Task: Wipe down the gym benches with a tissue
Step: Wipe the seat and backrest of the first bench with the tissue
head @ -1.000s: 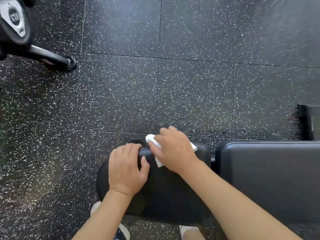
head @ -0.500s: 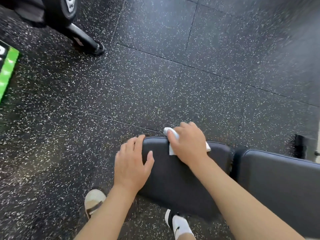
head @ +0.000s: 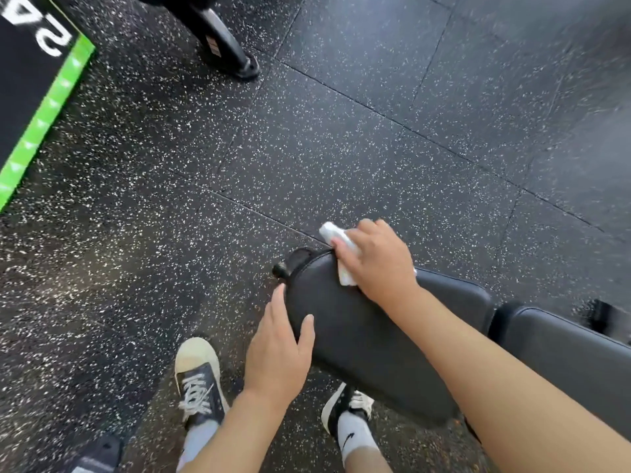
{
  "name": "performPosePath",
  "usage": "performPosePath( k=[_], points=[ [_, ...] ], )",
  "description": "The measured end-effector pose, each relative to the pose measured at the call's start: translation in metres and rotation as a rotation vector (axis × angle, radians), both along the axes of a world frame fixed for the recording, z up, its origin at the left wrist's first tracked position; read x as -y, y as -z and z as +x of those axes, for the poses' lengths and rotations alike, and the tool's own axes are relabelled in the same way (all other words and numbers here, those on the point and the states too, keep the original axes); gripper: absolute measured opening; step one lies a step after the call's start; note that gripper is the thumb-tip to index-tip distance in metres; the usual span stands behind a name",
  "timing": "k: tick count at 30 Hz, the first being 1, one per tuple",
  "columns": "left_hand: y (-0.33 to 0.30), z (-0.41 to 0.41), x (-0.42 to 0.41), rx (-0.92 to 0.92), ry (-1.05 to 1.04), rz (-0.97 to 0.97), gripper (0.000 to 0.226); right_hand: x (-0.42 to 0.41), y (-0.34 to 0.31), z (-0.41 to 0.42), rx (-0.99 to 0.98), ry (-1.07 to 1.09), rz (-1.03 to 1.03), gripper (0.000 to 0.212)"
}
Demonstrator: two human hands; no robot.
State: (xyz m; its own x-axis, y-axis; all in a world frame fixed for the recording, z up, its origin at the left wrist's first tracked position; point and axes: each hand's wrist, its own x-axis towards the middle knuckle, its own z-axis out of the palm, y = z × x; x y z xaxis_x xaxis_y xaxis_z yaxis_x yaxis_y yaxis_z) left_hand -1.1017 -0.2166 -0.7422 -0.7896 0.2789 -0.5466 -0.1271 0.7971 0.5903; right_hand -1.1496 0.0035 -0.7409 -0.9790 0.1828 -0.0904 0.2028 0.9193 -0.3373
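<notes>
While the right hand presses a folded white tissue onto the far end of the black bench surface, fingers curled over it, the left hand lies flat, fingers straight, on that surface's near-left edge

I am reading very little here. The black floor mat with the green border, at the upper left, is showing large white letters upside down to me; only a fragment is falling inside the frame, looking like "SA" or "SV", the rest being cut off. My right white sock is carrying a small black swoosh logo. A pale label on the black machine leg is appearing too blurred to read.
</notes>
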Motion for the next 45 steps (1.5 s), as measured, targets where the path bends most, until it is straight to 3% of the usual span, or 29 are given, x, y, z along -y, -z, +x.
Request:
performPosePath(
  k=[3,7,12,15,19,21,26,31,34,38,41,45],
  points=[
    [0.001,0.006,0.006,0.013,0.005,-0.025,0.080,-0.025,0.003,0.003,0.252,0.225,-0.048,0.055],
    [0.004,0.016,0.013,0.030,0.002,-0.060,0.083,0.000,0.001,-0.011,0.224,0.145,0.008,0.052],
    [0.006,0.022,0.017,0.071,-0.016,-0.030,0.084,0.059,-0.012,-0.026,0.074,-0.338,0.128,0.040],
    [0.005,0.023,0.019,0.119,-0.026,-0.044,0.069,0.092,-0.014,-0.020,0.086,-0.690,0.177,0.036],
    [0.005,0.022,0.020,0.149,-0.011,-0.067,0.060,0.089,-0.015,-0.019,0.091,-0.837,0.123,0.034],
    [0.005,0.019,0.020,0.095,0.006,-0.057,0.068,0.068,-0.014,-0.023,0.062,-0.717,0.075,0.037],
    [0.003,-0.004,0.003,-0.115,0.123,-0.082,0.086,-0.004,-0.009,-0.006,0.079,-0.149,-0.061,0.045],
    [0.004,-0.040,-0.047,-0.298,0.334,-0.157,0.077,-0.074,-0.002,0.059,0.001,-0.053,-0.018,0.048],
    [0.003,-0.052,-0.092,-0.431,0.519,-0.252,0.065,-0.107,0.000,0.105,-0.113,0.022,0.037,0.037],
    [0.004,-0.049,-0.162,-0.418,0.800,-0.300,0.059,-0.116,-0.001,0.165,-0.148,0.154,0.041,0.035],
    [0.006,-0.037,-0.213,-0.379,0.961,-0.284,0.055,-0.091,-0.003,0.214,-0.098,0.349,-0.073,0.040],
    [0.007,-0.031,-0.238,-0.388,0.965,-0.271,0.047,-0.047,-0.007,0.252,-0.050,0.566,-0.203,0.043]
  ],
)
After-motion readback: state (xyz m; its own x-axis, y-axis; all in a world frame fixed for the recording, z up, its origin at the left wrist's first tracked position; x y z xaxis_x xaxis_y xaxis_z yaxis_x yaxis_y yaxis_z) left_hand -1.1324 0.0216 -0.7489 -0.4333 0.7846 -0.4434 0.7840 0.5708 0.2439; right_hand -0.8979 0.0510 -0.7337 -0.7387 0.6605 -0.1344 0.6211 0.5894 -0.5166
